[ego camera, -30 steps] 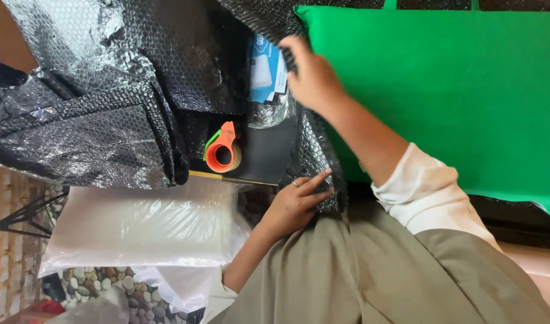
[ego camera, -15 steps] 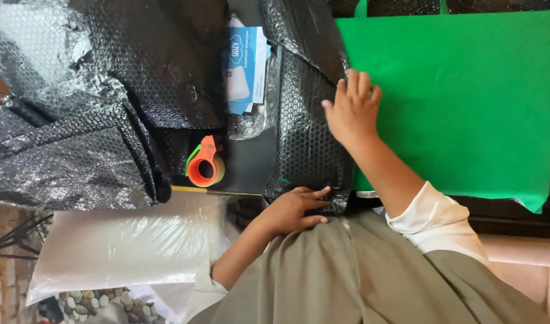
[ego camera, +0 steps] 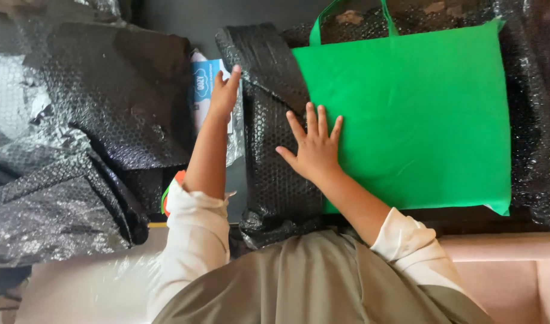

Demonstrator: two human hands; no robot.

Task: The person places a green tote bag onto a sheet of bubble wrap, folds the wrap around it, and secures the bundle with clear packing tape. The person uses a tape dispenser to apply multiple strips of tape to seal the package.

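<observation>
Nearest the camera lies the person's olive-grey garment (ego camera: 323, 282) with cream sleeves; just beyond it a pinkish padded edge (ego camera: 497, 258) runs along the near side of the table; a clear plastic-wrapped pale bundle (ego camera: 89, 288) sits at the near left corner. The right hand (ego camera: 314, 147) lies flat, fingers spread and released, gripping nothing, its palm pressing where the flat green fabric tote bag (ego camera: 419, 114) meets the strip of black bubble wrap (ego camera: 275, 138) folded over the bag's left edge; the bag spreads across the right half of the table, its handles (ego camera: 350, 15) pointing to the far edge. An orange and green tape dispenser (ego camera: 168, 193) peeps from under the left sleeve, mostly hidden. The left hand (ego camera: 224, 93) reaches further out, fingers extended and loose, resting on a white and blue packet in clear film (ego camera: 201, 90), touching it without closing round it; the packet lies between the bubble-wrap strip and a crumpled heap of black bubble wrap (ego camera: 89, 138) filling the left side of the table.
</observation>
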